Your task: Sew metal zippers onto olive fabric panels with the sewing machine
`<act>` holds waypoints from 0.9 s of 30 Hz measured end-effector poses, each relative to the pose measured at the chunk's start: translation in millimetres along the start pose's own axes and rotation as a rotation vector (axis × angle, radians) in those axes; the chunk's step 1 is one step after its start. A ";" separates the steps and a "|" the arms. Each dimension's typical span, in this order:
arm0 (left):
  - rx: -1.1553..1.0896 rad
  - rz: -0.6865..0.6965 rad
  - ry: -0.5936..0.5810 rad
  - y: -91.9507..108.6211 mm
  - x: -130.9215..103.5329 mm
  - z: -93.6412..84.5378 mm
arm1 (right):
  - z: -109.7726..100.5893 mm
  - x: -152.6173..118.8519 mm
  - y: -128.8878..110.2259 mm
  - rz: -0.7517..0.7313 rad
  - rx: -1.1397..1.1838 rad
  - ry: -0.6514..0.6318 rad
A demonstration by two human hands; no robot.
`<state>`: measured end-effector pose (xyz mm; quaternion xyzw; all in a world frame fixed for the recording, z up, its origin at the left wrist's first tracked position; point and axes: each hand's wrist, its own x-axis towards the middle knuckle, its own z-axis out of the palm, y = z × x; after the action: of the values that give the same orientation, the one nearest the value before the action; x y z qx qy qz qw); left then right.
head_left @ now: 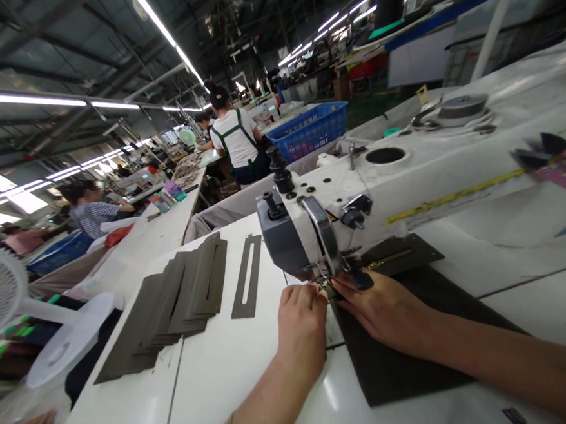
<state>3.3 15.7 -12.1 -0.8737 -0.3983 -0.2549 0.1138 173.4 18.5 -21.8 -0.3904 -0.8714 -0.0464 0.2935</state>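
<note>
My left hand (300, 324) is closed, fingertips curled together just left of the needle area of a white sewing machine (314, 235); what they pinch is hidden. On the other side, my right hand (387, 311) grips the edge of a dark grey-brown panel (386, 373), its fingertips close under the presser foot. The panel lies flat on the table. Behind it, under the machine arm, is a dark piece with a zipper (397, 261). Left of the machine lie one slotted dark strip (247, 276) and an overlapping stack of dark pieces (173, 303).
Pink-handled snippers (558, 162) rest on the machine arm by a yellow measuring tape (456, 195). A white fan (59, 337) stands at the left. Beyond are a blue crate (309, 131), a person in a white shirt (239, 137) and another in stripes (92, 212).
</note>
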 end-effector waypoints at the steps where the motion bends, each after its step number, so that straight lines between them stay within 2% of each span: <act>1: -0.007 0.000 0.006 -0.5 -0.2 0.7 | 0.0 0.3 0.3 0.001 0.002 -0.003; 13: 0.019 -0.051 0.000 -1.6 -1.4 6.1 | 3.9 1.2 1.3 0.049 0.074 -0.026; 21: 0.038 -0.067 0.072 -3.8 -6.2 14.5 | 3.5 4.8 -1.9 0.036 0.122 0.012; 24: 0.014 -0.077 0.098 -7.5 -6.9 14.6 | 2.1 2.1 11.8 -0.041 0.038 0.034; 27: -0.032 -0.046 0.085 -9.7 -12.2 5.5 | -3.1 -15.0 33.3 -0.080 -0.215 0.128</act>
<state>-8.8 16.5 -23.3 -0.8544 -0.4091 -0.3007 0.1107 206.2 30.8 -32.4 -0.3809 -0.8556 -0.1761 0.3030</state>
